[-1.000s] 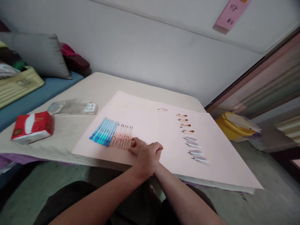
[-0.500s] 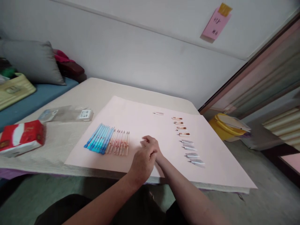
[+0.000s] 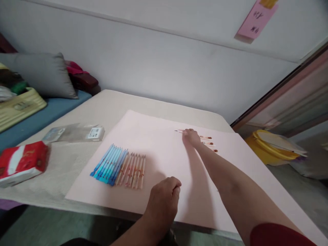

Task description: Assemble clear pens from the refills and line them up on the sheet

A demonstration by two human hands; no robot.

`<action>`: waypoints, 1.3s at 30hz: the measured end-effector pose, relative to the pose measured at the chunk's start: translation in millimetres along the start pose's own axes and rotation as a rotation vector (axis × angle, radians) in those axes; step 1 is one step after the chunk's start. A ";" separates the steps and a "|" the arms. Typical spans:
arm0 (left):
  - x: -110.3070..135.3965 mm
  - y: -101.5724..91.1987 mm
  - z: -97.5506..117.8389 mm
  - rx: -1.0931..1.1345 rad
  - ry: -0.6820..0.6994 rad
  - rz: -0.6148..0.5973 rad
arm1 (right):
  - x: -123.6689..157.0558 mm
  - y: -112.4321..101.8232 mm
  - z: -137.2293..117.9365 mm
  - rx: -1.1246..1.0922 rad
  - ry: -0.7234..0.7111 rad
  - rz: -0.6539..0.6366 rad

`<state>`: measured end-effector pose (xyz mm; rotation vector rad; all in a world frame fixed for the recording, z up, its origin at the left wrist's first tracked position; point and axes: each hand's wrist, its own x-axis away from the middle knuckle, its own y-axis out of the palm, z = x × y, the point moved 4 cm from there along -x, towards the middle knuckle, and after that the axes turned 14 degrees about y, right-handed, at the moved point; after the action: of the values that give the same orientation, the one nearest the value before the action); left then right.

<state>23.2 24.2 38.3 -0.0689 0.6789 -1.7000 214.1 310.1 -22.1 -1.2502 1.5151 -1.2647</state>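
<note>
My right hand (image 3: 192, 137) stretches to the far part of the pink sheet (image 3: 164, 153). Its fingers close on the back end of a slim pale pen (image 3: 180, 130), whose dark tip points left. Near the front edge rests my left hand (image 3: 164, 200), curled into a loose fist with nothing seen in it. To its left lies a row of blue pens (image 3: 110, 164) beside a row of clear pens with reddish-brown details (image 3: 132, 170). Several brown-ended pens (image 3: 207, 143) show past my right forearm, which hides most of that column.
A red tissue pack (image 3: 24, 162) and a clear plastic sleeve (image 3: 74, 132) lie on the table's left side (image 3: 61, 160). Beyond the right edge stands a yellow bucket (image 3: 271, 148). A white wall (image 3: 153, 61) rises behind the table, with a pink note (image 3: 256, 20) on it.
My hands have parted from each other. The right one has reached forward to the lone pale pen at the back; the left stays near the front edge. The view has shifted slightly.
</note>
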 end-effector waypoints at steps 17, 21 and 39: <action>-10.7 -10.1 -1.3 0.057 -0.061 0.027 | 79.5 13.3 -8.7 0.152 -0.158 -0.036; -11.7 -20.4 -1.0 0.092 -0.067 0.106 | 125.8 9.4 -8.7 0.161 -0.189 -0.040; 15.5 -27.6 -50.8 0.957 -0.772 0.650 | 258.3 17.9 -9.7 0.077 -0.397 -0.046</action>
<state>-25.4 32.5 4.4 0.1535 -0.6559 -1.0734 147.5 59.9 -31.8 -1.3942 1.1488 -1.0182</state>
